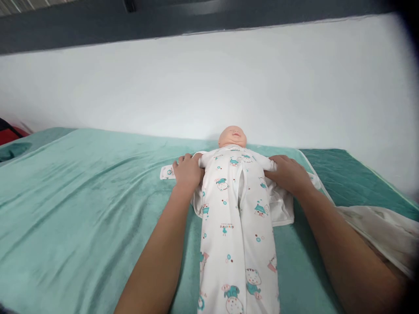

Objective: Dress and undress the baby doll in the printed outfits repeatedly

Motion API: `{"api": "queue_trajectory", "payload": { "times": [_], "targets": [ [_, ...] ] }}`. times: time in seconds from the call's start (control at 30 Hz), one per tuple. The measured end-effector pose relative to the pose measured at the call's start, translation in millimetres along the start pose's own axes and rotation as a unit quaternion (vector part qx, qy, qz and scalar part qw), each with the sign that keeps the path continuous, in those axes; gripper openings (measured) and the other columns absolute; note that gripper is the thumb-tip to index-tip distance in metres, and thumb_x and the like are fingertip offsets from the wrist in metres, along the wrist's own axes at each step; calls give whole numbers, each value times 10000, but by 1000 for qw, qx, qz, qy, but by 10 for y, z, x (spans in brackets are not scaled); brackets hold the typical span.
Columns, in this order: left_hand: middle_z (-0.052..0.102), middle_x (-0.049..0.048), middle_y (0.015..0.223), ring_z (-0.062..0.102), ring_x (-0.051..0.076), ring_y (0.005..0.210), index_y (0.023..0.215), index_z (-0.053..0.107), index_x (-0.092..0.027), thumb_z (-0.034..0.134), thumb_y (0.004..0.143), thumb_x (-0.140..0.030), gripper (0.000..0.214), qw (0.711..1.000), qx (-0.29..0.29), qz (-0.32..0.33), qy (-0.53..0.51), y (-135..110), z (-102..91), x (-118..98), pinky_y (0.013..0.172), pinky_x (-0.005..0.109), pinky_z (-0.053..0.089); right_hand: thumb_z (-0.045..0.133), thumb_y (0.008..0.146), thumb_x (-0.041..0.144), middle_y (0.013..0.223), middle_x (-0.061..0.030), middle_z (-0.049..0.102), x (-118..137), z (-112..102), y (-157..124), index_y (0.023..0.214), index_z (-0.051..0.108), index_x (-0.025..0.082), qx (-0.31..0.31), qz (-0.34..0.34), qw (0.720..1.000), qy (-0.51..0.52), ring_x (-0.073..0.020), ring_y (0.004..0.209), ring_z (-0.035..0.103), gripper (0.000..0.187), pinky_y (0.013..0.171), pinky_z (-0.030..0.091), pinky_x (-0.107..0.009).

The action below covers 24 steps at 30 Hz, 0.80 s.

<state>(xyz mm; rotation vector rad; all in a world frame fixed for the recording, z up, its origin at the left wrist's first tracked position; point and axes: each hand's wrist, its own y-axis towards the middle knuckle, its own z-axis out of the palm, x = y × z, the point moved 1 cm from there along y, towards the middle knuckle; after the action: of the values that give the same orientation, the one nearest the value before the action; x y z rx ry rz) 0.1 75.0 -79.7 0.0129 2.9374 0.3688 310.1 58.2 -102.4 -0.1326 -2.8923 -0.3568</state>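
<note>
A baby doll (232, 135) lies on its back, its head close to the wall. It wears a white long-bodied baby garment (224, 244) printed with cartoon animals; a slit shows at the middle of the front. At the end of the sleeve on the left, my left hand (188, 172) is closed, with the thumb side against the cloth. Across the body, my right hand (290, 172) closes around the end of the other sleeve (269, 164), with its fingertips partly hidden. Under the doll, white cloth (282, 207) spreads out at both sides, and a printed tab (167, 172) sticks out past my left hand.
A light green blanket (81, 209) covers the bed, with a darker green quilted cover (353, 179) at the right. Pale patterned fabric (386, 231) lies near my right forearm. A white wall (196, 87) rises behind, and a red and black item (9, 131) sits at far left.
</note>
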Motion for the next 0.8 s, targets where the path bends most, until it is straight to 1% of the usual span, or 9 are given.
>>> {"api": "queue_trajectory", "payload": {
  "times": [0.1,0.2,0.3,0.4,0.43,0.5,0.57,0.67,0.8],
  "targets": [
    [621,113,1255,513,344,1230,1322,576,-354,540,823,-237,514,1000,14,-16,-11,-3,-14,35,1075,562,325,579,802,466,1336,-101,607,-118,31,7,1238,611,273,32,-18,999,14,-379,1178,574,477,962,443,-542],
    [624,108,1267,499,348,1260,1323,574,-360,537,811,-225,530,999,15,-14,-33,11,-3,33,1102,599,283,561,816,331,1426,-123,544,-52,-28,-84,1284,585,233,-11,-63,998,21,-371,1312,490,479,1072,372,-580],
    [603,67,1339,502,338,1273,1280,606,-381,531,764,-146,572,995,9,-11,-101,33,0,18,1133,635,215,453,864,197,1477,-93,503,322,-261,-212,1324,568,226,-70,-143,982,105,-288,1390,428,475,1133,355,-499],
    [623,33,1343,555,277,1241,1258,625,-340,507,741,-94,585,982,-25,-8,-188,49,-15,25,1165,547,236,416,916,203,1425,-44,555,941,-534,-223,1323,568,256,-83,-218,952,199,-234,1340,483,437,1108,403,-411],
    [643,36,1318,571,262,1226,1258,626,-315,510,745,-101,568,978,-39,-9,-206,53,-19,36,1153,496,280,415,922,207,1393,-47,581,1161,-589,-183,1305,580,248,-65,-235,950,197,-240,1318,500,419,1102,404,-411],
    [675,51,1272,593,255,1204,1255,629,-274,522,764,-133,522,972,-66,-13,-224,59,-18,66,1087,416,368,445,923,233,1326,-82,627,1561,-609,-48,1262,602,213,25,-250,958,140,-271,1249,549,375,1031,443,-409],
    [693,59,1237,611,261,1175,1247,627,-263,516,803,-169,468,969,-88,-21,-229,64,-3,100,1019,390,415,487,900,242,1204,-131,672,1863,-536,113,1164,640,171,122,-277,952,46,-292,1098,620,313,892,487,-389],
    [715,60,1177,638,280,1111,1215,635,-276,514,853,-225,386,967,-109,-46,-225,74,35,136,958,404,436,496,877,236,1079,-156,696,2118,-389,307,1014,677,152,176,-305,935,-44,-280,895,656,242,707,477,-351],
    [722,58,1155,650,283,1061,1137,664,-282,524,875,-258,298,972,-115,-61,-194,87,81,143,924,405,433,538,848,225,951,-133,725,2258,-262,422,892,711,173,232,-302,920,-94,-238,714,660,185,623,449,-330]
  ]
}}
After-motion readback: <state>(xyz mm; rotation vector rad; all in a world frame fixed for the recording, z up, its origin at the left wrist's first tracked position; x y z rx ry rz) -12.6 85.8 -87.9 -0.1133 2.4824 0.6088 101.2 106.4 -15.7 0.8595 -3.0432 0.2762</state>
